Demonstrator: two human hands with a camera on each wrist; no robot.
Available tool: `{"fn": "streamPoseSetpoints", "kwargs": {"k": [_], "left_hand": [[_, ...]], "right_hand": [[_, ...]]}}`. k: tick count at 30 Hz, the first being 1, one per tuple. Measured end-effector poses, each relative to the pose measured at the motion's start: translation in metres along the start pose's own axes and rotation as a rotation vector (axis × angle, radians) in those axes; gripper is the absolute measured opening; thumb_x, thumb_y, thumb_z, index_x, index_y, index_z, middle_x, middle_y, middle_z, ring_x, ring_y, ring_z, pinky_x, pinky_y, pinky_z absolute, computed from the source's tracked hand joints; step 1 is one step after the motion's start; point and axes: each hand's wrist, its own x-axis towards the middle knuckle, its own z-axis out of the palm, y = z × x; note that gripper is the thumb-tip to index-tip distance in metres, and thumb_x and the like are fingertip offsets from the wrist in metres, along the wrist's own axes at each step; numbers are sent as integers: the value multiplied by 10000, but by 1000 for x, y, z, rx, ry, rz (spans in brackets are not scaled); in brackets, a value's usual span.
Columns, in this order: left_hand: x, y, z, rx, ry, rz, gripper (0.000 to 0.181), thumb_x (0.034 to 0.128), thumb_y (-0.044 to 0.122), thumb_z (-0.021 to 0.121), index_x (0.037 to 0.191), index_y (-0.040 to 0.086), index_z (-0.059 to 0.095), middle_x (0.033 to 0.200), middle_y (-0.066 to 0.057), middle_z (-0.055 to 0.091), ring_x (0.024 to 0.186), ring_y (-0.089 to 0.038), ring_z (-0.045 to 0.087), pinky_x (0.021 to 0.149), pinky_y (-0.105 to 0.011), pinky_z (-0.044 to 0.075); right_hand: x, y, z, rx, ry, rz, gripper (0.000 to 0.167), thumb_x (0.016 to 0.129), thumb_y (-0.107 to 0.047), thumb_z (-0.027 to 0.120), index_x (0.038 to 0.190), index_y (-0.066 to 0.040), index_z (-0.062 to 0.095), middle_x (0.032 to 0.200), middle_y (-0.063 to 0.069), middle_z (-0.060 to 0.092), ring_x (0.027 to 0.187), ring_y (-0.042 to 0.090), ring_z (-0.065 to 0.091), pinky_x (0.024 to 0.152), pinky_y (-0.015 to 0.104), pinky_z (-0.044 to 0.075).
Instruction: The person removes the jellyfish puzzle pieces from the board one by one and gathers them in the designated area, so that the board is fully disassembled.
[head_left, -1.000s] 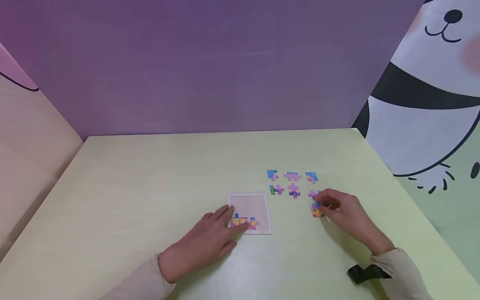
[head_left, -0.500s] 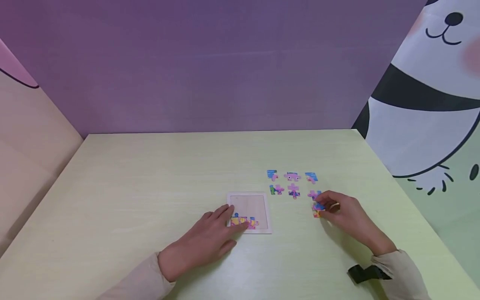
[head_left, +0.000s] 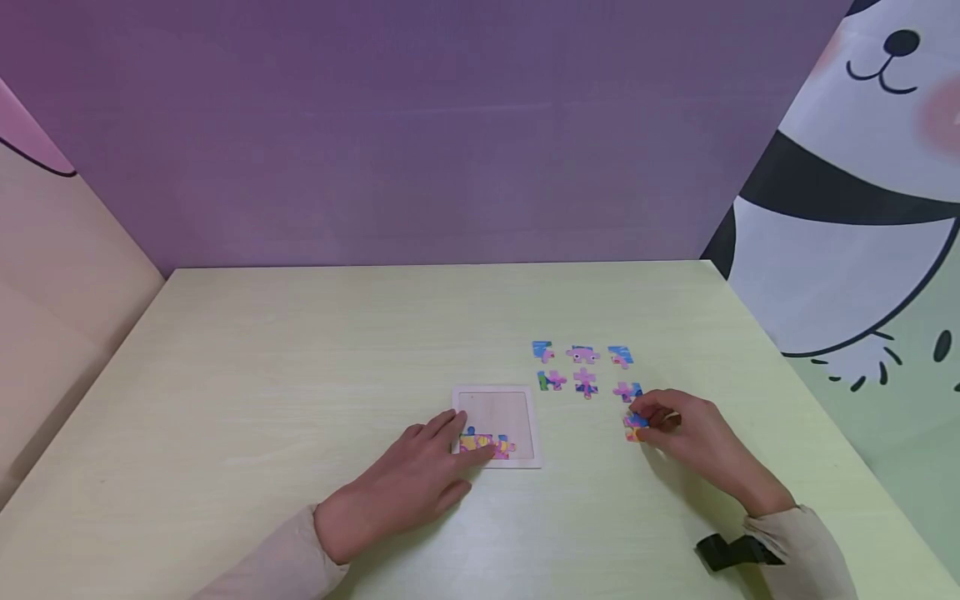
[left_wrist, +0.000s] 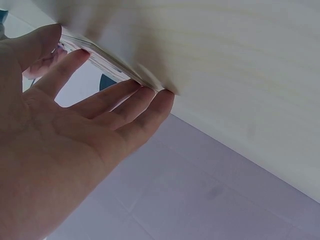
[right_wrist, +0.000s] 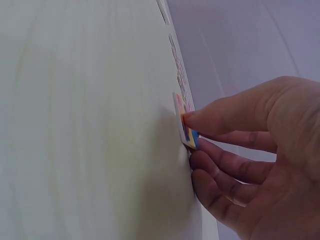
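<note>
My left hand (head_left: 401,487) lies over the left side of a shallow square puzzle tray (head_left: 536,425), fingers extended, with its fingertips at the tray's edge in the left wrist view. One of its digits touches the yellow and pink jigsaw pieces (head_left: 467,444) that line the tray's bottom. To the right of the tray, my right hand (head_left: 701,442) pinches a blue, yellow and pink jigsaw piece (head_left: 632,427) between thumb and fingers. In the right wrist view, the piece (right_wrist: 179,105) is at the tabletop and its far side is partly hidden by the thumb.
Behind the right hand lie two rows of loose jigsaw pieces, among them a pink one with eyes (head_left: 582,355) and a pink and blue one (head_left: 627,392) close to the fingers. A purple panel (head_left: 435,133) stands along the table's (head_left: 300,358) back edge.
The pinched jigsaw piece and my right hand have shifted slightly toward the near side of the table, away from the piece behind. My left hand keeps its place on the tray.
</note>
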Motion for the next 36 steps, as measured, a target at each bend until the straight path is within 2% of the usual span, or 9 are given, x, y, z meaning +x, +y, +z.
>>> {"fn": "streamPoseSetpoints", "kwargs": {"k": [8, 15, 25, 30, 36], "left_hand": [[-1, 1, 1, -4, -13, -11, 390, 986, 242, 559, 1371, 267, 613, 1409, -237, 516, 1332, -356, 475, 924, -481, 493], [-1, 0, 2, 10, -13, -9, 391, 985, 252, 565, 1372, 269, 614, 1407, -229, 522, 1328, -355, 482, 922, -473, 497], [0, 0, 1, 12, -5, -5, 391, 984, 256, 569, 1373, 268, 614, 1410, -235, 520, 1334, -358, 478, 929, -477, 493], [0, -1, 2, 12, -3, 6, 391, 983, 256, 571, 1372, 264, 611, 1404, -239, 523, 1330, -359, 481, 921, -477, 497], [1, 0, 1, 14, -2, 3, 391, 982, 256, 570, 1370, 271, 616, 1405, -226, 521, 1326, -347, 483, 912, -468, 500]], "right_hand": [[-2, 4, 0, 32, -28, -53, 178, 840, -18, 764, 996, -98, 730, 928, -19, 686, 800, 87, 611, 732, 244, 534], [-2, 5, -1, 29, -35, -87, 188, 827, -8, 774, 987, -99, 735, 938, -21, 669, 800, 85, 603, 735, 262, 541], [-2, 5, -6, 46, -42, -36, 178, 849, -23, 760, 998, -115, 728, 947, -6, 687, 810, 114, 626, 742, 247, 552], [-3, 1, -4, 36, 6, -30, 133, 875, -59, 749, 989, -128, 742, 952, -17, 686, 814, 100, 609, 738, 246, 548], [-4, -13, 1, 88, 59, -110, 115, 889, -53, 738, 977, -126, 753, 947, -29, 685, 771, 94, 632, 706, 246, 553]]}}
